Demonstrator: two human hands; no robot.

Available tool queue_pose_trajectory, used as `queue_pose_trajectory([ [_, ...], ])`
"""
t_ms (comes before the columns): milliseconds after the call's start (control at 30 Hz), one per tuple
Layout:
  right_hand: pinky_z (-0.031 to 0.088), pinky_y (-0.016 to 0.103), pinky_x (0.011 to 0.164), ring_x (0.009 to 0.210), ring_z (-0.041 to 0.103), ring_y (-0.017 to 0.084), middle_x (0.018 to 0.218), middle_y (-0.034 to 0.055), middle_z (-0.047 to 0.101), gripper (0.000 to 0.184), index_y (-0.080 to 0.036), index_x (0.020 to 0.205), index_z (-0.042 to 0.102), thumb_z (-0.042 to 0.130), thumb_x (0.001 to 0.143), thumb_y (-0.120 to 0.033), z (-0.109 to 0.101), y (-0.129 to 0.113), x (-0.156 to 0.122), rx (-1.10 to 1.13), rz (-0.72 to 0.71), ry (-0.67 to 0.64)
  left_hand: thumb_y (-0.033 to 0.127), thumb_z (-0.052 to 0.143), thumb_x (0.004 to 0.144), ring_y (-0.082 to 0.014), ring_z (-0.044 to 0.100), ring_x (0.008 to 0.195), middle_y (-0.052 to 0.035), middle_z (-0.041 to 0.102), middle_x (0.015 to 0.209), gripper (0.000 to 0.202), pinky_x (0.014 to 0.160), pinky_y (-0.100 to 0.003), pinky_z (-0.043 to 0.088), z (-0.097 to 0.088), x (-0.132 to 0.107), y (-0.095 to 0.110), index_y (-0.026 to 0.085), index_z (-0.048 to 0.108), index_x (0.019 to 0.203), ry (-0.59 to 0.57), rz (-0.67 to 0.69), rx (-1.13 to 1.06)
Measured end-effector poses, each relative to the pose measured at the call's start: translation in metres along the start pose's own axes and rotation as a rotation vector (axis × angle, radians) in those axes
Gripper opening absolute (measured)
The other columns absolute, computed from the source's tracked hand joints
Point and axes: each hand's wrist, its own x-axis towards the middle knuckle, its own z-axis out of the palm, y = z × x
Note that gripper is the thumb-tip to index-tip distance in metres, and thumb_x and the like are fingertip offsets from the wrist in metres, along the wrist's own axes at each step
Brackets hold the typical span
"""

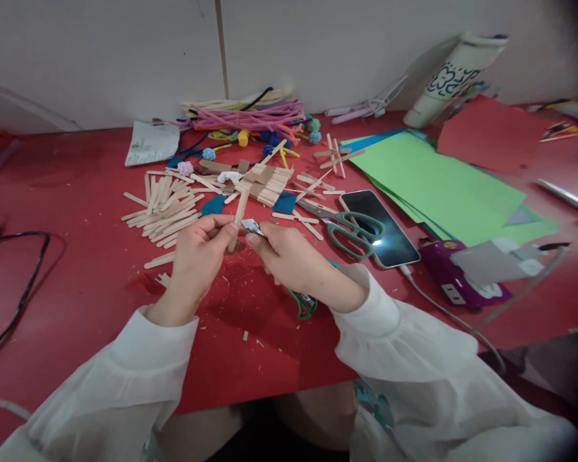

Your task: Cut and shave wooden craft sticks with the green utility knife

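My left hand (197, 253) is closed round a wooden craft stick (239, 212) held upright over the red table (77, 212). My right hand (289, 256) grips a green-handled utility knife (304, 301), whose metal blade (251, 226) touches the stick near my left fingertips. Wood shavings lie scattered on the table below both hands. A pile of loose craft sticks (166, 208) lies just beyond my left hand. A small structure of glued sticks (264, 179) sits behind the held stick.
Green-handled scissors (354, 231) and a phone (378, 228) on a cable lie right of my hands. Green paper sheets (438, 186), red paper, a purple box (457, 276) and a rolled tube (455, 74) fill the right. Pipe cleaners (250, 115) and pompoms sit at the back; black cable (24, 289) at left.
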Motion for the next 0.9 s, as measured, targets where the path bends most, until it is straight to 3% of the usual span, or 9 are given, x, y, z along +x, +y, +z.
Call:
queue_pose_trajectory([
  [500,0.028,0.022,0.048,0.044,0.044,0.008,0.051,-0.0045,0.046,0.022,-0.019,0.073,0.044,0.039,0.093,-0.024,0.0005,0.001,0.0009,0.068,-0.051,0.044,0.027,0.069,0.066,-0.0073,0.054,0.051,0.0039,0.061,0.057,0.016,0.056,-0.021,0.049,-0.0004,-0.0025,-0.0014,0.016,0.068,0.077,0.031,0.025,0.016],
  [767,0.024,0.025,0.049,0.052,0.044,0.014,0.063,0.0031,0.054,0.021,-0.014,0.087,0.052,0.036,0.093,-0.027,0.0025,-0.0013,-0.0001,-0.28,-0.006,0.053,0.026,0.065,0.069,-0.0077,0.054,0.05,0.0038,0.059,0.054,0.012,0.054,-0.021,0.046,-0.0028,-0.0037,0.0022,0.015,0.067,0.074,-0.03,0.039,0.117],
  [900,0.022,0.026,0.048,0.053,0.046,0.015,0.063,0.0041,0.055,0.023,-0.013,0.092,0.053,0.034,0.094,-0.027,0.0001,-0.0025,-0.0013,-0.347,-0.012,0.028,0.024,0.062,0.072,-0.0075,0.051,0.049,0.0041,0.056,0.051,0.01,0.052,-0.02,0.042,-0.0047,-0.0037,0.006,0.015,0.066,0.072,-0.071,0.049,0.207],
])
